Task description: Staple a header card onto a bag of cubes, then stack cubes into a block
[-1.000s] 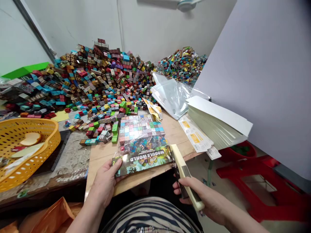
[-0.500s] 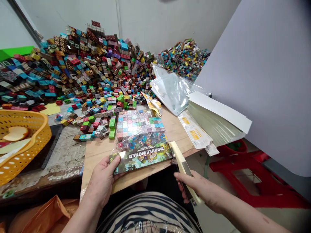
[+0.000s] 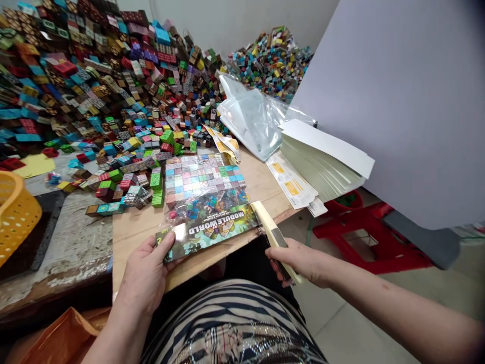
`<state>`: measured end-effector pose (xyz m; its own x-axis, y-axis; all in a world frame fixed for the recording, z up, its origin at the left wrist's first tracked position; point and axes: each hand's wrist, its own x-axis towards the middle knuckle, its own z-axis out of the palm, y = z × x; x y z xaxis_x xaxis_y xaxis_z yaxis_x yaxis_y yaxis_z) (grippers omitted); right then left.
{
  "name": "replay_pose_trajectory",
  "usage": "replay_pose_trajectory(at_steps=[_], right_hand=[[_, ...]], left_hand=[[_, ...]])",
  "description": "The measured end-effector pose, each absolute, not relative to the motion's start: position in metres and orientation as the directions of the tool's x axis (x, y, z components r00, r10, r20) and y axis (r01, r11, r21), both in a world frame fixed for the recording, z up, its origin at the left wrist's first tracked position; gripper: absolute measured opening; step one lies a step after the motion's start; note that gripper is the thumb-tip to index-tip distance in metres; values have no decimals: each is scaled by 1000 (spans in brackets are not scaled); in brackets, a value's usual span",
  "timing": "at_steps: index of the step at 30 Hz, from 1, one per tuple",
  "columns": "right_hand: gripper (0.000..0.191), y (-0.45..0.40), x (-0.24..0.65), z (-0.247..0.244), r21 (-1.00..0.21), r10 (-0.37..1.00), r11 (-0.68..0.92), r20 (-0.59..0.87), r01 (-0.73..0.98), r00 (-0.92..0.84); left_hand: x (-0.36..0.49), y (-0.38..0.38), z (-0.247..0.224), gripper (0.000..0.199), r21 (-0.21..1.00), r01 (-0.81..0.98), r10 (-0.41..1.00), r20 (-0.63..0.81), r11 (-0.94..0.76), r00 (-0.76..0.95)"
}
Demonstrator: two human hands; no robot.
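My left hand pinches the left end of a printed cardboard header marked "MODULE WORLD", thumb on top. The header lies along the top of a clear plastic bag of small coloured cubes and tiny figures, flat on a wooden board. Wrapped round a cream and dark stapler, my right hand holds its front end at the right edge of the header. I cannot tell whether its jaws are pressed together.
Big heaps of printed toy blocks fill the back. Right of the bag are clear plastic bags, a stack of white cards and printed label strips. A yellow basket stands left; a red stool is below right.
My view has turned to the right and down, so everything appears shifted left and up. Both hands keep their holds on the header and the stapler.
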<state>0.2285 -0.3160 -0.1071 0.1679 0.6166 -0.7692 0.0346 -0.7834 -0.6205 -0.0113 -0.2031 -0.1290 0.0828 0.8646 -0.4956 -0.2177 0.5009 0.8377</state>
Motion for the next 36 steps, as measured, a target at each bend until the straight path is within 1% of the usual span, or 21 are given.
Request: replay_pose_trajectory(at_steps=[3,6,10,13,15,17,21,23,24,26,32,34,36], right_hand=[[16,-315,224,-105,-624,620,-780,-757,53,208],[14,-317,217,-101,-627,612,-779,-748,30,257],[15,-323,211,-90,-659,635,-752,-730,-12,252],[19,-327,212,-81,-670,655,-742,-717,24,236],[19,-328,215,-77,-658,661,-745,-706,110,257],[17,-328,220,-76,-647,694,-719,-649,254,311],[17,-327,230,-83,-594,804,-594,-429,543,411],[16,-327,234,-87,-568,837,-547,-351,614,420],[17,-328,235,-89,-563,845,-535,-335,630,418],[17,-330,235,-90,-577,847,-530,-334,621,413],[20,-334,226,-95,-687,858,-492,-276,535,434],[21,-333,223,-96,-702,831,-530,-316,476,458],[30,-333,223,-96,-702,792,-581,-372,412,483]], left_hand=[[-12,-203,-130,12,847,-222,875,-479,483,76],[-12,-203,-130,11,849,-220,877,-475,480,79],[-12,-204,-131,14,859,-213,885,-452,465,110],[-12,-204,-134,14,870,-211,895,-433,445,105],[-12,-204,-136,13,873,-219,900,-425,436,99],[-12,-205,-138,14,872,-223,900,-423,436,105],[-11,-206,-139,16,870,-221,897,-427,442,113],[-11,-206,-137,16,868,-222,896,-428,444,116],[-10,-207,-136,16,867,-223,895,-430,446,120],[-10,-207,-134,19,863,-225,891,-434,453,130],[-11,-206,-138,20,858,-220,886,-452,464,104],[-11,-206,-140,20,857,-219,885,-454,465,105],[-12,-205,-141,21,859,-218,886,-449,464,115]])
